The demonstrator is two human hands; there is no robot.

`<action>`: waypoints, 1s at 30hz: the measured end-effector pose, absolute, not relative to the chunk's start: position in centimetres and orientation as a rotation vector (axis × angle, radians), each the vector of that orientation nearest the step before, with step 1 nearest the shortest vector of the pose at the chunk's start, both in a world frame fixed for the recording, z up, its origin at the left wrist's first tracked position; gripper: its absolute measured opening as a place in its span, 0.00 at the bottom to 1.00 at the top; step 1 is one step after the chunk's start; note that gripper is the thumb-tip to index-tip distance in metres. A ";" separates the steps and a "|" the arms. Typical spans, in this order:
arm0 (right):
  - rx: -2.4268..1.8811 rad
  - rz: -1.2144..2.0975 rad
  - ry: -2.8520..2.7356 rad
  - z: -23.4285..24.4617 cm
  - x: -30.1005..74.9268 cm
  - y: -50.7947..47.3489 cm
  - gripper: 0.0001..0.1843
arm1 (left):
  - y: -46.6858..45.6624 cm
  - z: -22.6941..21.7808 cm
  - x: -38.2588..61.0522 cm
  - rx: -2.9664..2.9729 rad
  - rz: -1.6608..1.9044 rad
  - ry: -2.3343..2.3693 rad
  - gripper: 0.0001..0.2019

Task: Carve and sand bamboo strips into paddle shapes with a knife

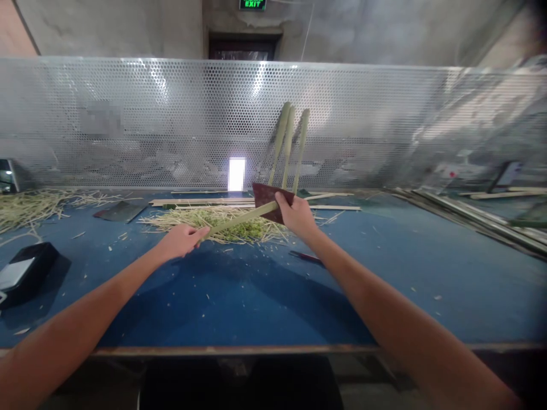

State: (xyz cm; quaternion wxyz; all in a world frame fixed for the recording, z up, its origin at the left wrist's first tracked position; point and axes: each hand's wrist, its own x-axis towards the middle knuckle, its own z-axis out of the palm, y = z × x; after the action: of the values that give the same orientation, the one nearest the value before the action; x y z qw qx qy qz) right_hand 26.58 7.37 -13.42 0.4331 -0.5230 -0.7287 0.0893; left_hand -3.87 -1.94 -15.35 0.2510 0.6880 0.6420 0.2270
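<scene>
My left hand point(182, 240) is closed on the near left end of a pale green bamboo strip point(241, 219). The strip slants up to the right, above the table. At its other end my right hand point(297, 215) pinches a dark red-brown sheet, which looks like sandpaper point(267, 199), against the strip with the thumb on top. The fingers under the sheet are hidden. Below and behind the strip lies a pile of thin bamboo shavings point(243, 230). A slim dark tool, perhaps a knife point(305, 257), rests on the table just below my right wrist.
The blue table point(239, 307) ends at a perforated metal screen point(171, 125), where three paddle-ended bamboo pieces point(288, 142) lean. A dark sheet point(120, 210), more shavings point(34, 205) and a black box-like device point(28, 270) are left. Long strips point(470, 219) lie right.
</scene>
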 end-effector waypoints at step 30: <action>-0.705 -0.549 -2.350 -15.1 25.1 6.3 0.28 | -1.1 -17.5 -3.1 1.564 0.727 1.646 0.28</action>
State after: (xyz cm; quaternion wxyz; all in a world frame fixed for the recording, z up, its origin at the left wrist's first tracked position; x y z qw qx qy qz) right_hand 25.14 6.26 -15.10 0.3085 -0.2667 -0.8891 -0.2077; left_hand -3.12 -1.07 -17.50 0.3699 0.6095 0.6415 0.2832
